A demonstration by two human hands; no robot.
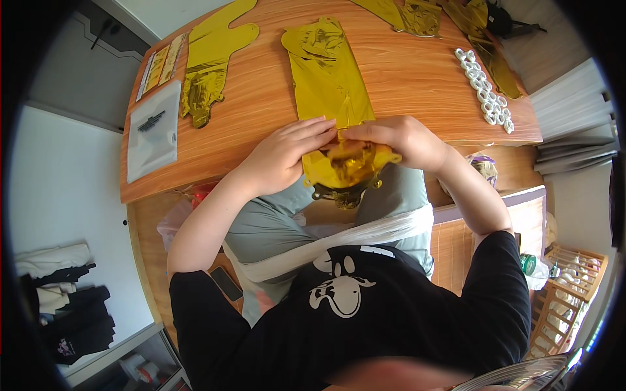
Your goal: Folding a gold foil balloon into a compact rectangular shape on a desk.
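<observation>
Head view: left hand (279, 154), fingers extended on gold foil (329, 85); right hand (405, 140), fingers curled; both grips unclear; uneven pulling might tear the foil.

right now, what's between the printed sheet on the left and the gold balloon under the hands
The head view shows another gold foil balloon, then bare wooden tabletop up to the handled balloon.
</observation>
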